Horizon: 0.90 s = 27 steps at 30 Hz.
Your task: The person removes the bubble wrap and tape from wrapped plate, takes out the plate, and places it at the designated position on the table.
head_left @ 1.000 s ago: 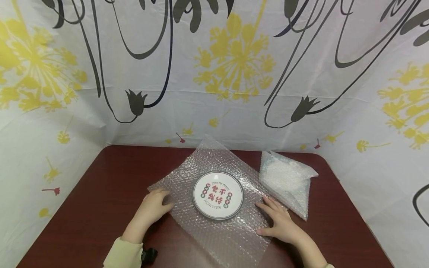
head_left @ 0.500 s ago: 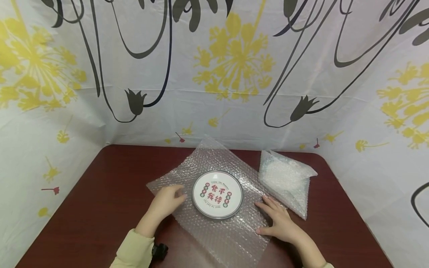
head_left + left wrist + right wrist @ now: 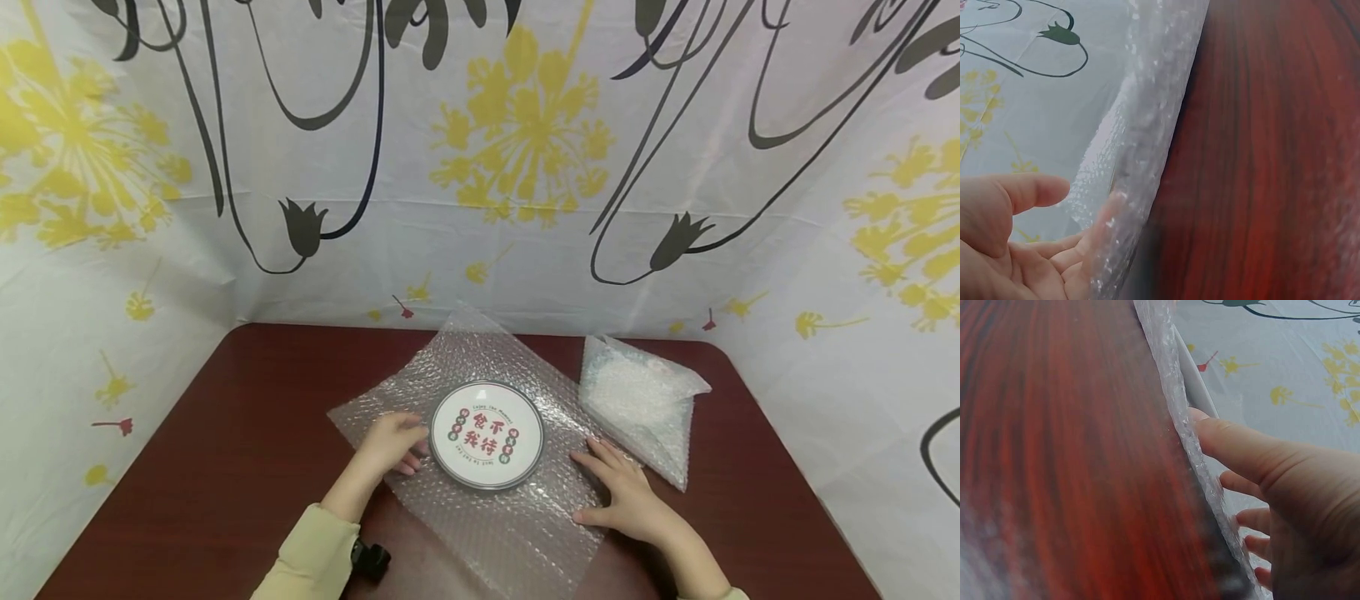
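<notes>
A round white plate (image 3: 487,435) with red lettering and a dark rim lies face up on a sheet of bubble wrap (image 3: 480,358). Just left of the plate, my left hand (image 3: 388,443) is over the sheet; in the left wrist view the fingers of the hand (image 3: 1029,244) are partly behind the wrap (image 3: 1160,94), thumb apart from them. Right of the plate, my right hand (image 3: 626,496) rests on the sheet with fingers spread. The right wrist view has the hand (image 3: 1285,494) touching the wrap edge (image 3: 1175,394), fingers relaxed.
A bubble-wrapped packet (image 3: 637,404) lies on the dark red table (image 3: 187,467) to the right, close beside the sheet's edge. A patterned white cloth (image 3: 450,250) hangs behind the table and along both sides.
My left hand has moved right from the left corner of the sheet to beside the plate. The right hand, plate and packet have stayed put.
</notes>
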Each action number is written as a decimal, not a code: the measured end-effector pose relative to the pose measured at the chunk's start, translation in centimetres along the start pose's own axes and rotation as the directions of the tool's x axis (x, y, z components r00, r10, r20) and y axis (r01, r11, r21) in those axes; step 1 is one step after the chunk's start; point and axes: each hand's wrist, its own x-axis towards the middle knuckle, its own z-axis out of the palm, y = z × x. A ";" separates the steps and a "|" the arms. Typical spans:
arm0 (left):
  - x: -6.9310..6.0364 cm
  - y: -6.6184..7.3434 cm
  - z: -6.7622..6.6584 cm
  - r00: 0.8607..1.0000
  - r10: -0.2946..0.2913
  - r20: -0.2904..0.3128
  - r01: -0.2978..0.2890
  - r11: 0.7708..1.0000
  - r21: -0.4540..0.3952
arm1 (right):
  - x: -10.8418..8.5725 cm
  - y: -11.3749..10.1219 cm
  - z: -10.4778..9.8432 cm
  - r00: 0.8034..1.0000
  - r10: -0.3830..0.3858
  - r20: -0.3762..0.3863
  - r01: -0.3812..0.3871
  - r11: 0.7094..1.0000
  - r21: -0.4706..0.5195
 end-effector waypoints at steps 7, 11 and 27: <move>0.2 -0.6 0.6 0.992 -0.064 0.107 0.069 0.997 -0.040 | -0.1 0.0 0.0 1.000 -0.018 -0.017 0.018 1.000 -0.002; 0.3 -0.8 0.8 0.986 -0.075 0.147 0.086 0.994 -0.068 | -0.1 -0.1 0.0 1.000 -0.010 -0.012 0.010 1.000 -0.001; 0.2 -1.2 1.5 0.981 -0.030 0.193 0.045 0.996 -0.072 | -0.1 0.1 0.1 1.000 -0.006 -0.007 0.006 1.000 0.009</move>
